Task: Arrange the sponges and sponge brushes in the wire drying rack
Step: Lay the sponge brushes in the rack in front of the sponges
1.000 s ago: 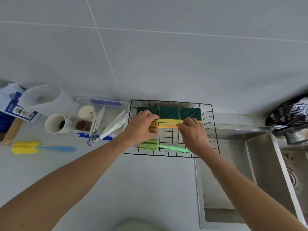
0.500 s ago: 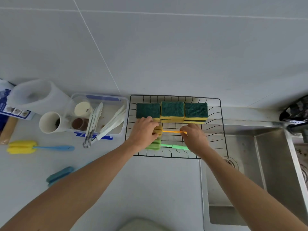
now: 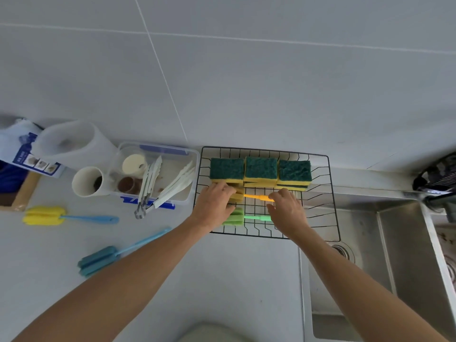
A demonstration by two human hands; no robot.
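Observation:
A black wire drying rack (image 3: 320, 218) stands against the wall beside the sink. Three stacks of green-and-yellow sponges (image 3: 260, 170) line its back. In front of them an orange-handled sponge brush (image 3: 256, 197) lies across the rack. My left hand (image 3: 214, 206) grips its foam head and my right hand (image 3: 287, 211) pinches the handle's end. A green sponge brush (image 3: 256, 217) lies parallel, nearer the front, partly under both hands. On the counter to the left lie a yellow brush with a blue handle (image 3: 42, 215) and a blue brush (image 3: 98, 260).
A clear plastic container (image 3: 158, 151) with tongs and small cups sits left of the rack. Beside it are a white cup (image 3: 86, 181) and a white roll (image 3: 71, 141). A steel sink (image 3: 394, 255) with a drain lies to the right.
Both hands have brought the orange-handled brush slightly forward and down, clear of the sponges. The view has tilted, and the blue brush on the counter now shows.

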